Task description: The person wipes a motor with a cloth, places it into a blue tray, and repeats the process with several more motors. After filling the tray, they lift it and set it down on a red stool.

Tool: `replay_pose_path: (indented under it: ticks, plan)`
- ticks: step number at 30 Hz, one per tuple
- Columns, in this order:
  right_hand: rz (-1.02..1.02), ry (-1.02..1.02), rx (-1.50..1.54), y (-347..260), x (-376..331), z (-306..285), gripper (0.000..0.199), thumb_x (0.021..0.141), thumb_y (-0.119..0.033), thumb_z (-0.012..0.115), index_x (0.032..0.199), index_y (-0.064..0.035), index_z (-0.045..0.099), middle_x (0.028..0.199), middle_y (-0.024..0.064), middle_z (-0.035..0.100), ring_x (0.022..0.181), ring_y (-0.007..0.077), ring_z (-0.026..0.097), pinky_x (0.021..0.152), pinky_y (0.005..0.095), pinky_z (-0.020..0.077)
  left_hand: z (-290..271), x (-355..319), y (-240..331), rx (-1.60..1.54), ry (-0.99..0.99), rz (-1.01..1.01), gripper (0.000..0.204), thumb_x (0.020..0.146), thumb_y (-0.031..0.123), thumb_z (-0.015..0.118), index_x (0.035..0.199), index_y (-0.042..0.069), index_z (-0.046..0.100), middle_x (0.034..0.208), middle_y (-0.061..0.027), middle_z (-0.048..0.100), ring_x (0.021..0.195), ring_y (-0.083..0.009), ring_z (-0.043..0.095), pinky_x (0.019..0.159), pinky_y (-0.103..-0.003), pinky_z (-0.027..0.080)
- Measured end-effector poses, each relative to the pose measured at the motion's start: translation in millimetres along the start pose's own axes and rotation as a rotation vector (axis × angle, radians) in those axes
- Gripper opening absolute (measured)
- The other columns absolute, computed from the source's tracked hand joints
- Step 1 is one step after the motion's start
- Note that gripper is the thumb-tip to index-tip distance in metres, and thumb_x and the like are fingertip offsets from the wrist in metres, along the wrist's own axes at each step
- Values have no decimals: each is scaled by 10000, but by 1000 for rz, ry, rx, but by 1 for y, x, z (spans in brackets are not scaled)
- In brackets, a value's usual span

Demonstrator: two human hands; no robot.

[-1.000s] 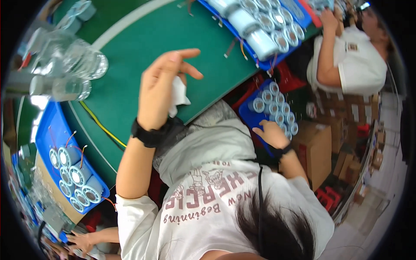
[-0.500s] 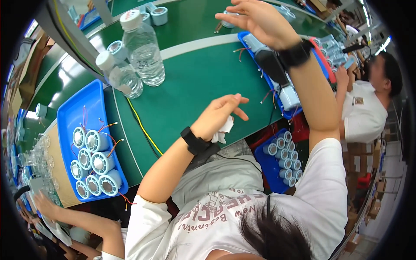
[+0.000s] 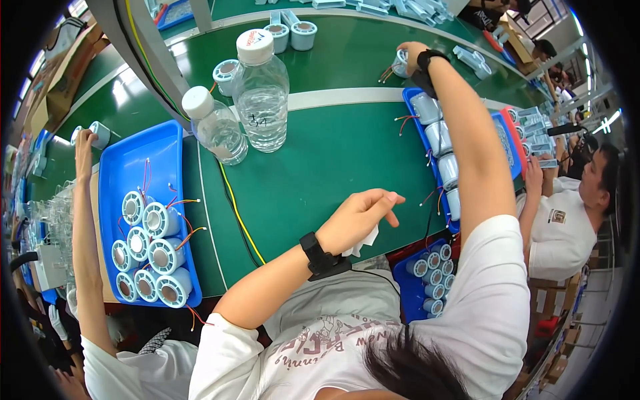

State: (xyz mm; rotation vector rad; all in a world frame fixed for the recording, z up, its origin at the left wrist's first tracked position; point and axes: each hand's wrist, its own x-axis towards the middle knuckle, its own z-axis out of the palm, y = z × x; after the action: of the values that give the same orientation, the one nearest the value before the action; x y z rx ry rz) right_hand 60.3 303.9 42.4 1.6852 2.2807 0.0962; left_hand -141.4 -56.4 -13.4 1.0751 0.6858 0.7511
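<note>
My right hand (image 3: pixel 415 55) stretches past the pale rail to the far green surface. Its fingers close on a light-blue round motor housing (image 3: pixel 399 65) with thin wires, partly hidden by the fingers. Over the near green table (image 3: pixel 320 160) hangs my left hand (image 3: pixel 360 217), its fingers curled and a crumpled white tissue (image 3: pixel 364 241) showing beneath the palm. Below my right forearm a blue tray (image 3: pixel 411 100) holds larger light-blue housings (image 3: pixel 439 137) in a row, with wires hanging over its side.
Two water bottles (image 3: pixel 263 100) (image 3: pixel 220 133) stand at the left. A blue tray (image 3: pixel 137 167) of wired motors lies beside them; a co-worker's hand (image 3: pixel 85 140) touches a part beyond it. Another blue tray (image 3: pixel 410 293) of motors sits low by my right side. Another person (image 3: pixel 560 220) works at the right.
My right hand has gone from open in the air down onto the round motor housing. My left hand sits lower in view. The left co-worker's arm has reached forward to a part.
</note>
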Motion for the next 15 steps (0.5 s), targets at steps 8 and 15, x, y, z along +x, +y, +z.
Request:
replay_pose_path:
  ticks: [8,15]
  plan:
    - [-307,-103,578,-57,-153,-72,652,748,-393,750,1224,0,541,826,54,636,696,87,571,606,225,467,2,-5,15,384,482,233,723,852,101,658,1457,55,264,1155,-85,600,916,-79,576,604,-217,469]
    - [-238,-405,852,-78,-278,-66,569,811,-361,718,1206,10,545,775,49,624,634,63,554,571,190,440,8,3,6,525,488,603,826,770,56,728,1449,9,260,1203,-124,586,1076,-140,578,657,-212,510]
